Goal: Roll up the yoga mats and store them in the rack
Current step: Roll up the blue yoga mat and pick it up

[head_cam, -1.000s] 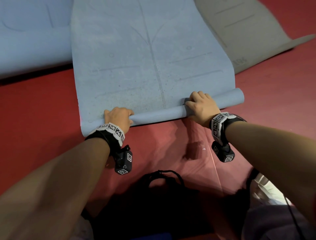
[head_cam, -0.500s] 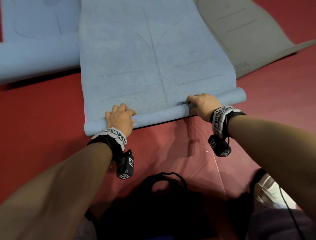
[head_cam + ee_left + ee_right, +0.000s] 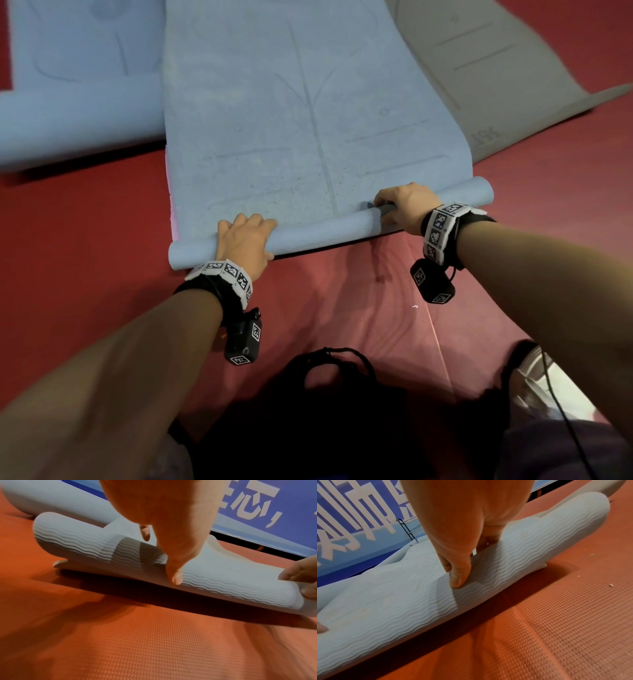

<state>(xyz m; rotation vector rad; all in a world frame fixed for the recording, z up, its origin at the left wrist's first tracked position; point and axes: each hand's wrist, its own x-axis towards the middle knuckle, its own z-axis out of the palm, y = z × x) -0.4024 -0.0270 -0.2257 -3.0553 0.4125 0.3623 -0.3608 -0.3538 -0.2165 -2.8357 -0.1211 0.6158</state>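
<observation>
Blue yoga mat (image 3: 308, 113) spread on the red floor (image 3: 78, 222), stretching from the near rolled end toward the far side; near end rolled into a thin tube (image 3: 322, 231) lying left to right. Left hand (image 3: 245, 241) over the left part of the tube, fingers curled across the top, thumb pressed on the near face. Right hand (image 3: 404, 207) on the right part, fingers wrapped over the far side, thumb pinching the ribbed surface. Compared with a second ago: tube slightly farther along the mat, both hands shifted with it, a bit more red floor showing on the near side. Second blue mat (image 3: 75, 102) at far left, grey mat (image 3: 479, 68) at far right, both partly under the middle one's edges.
</observation>
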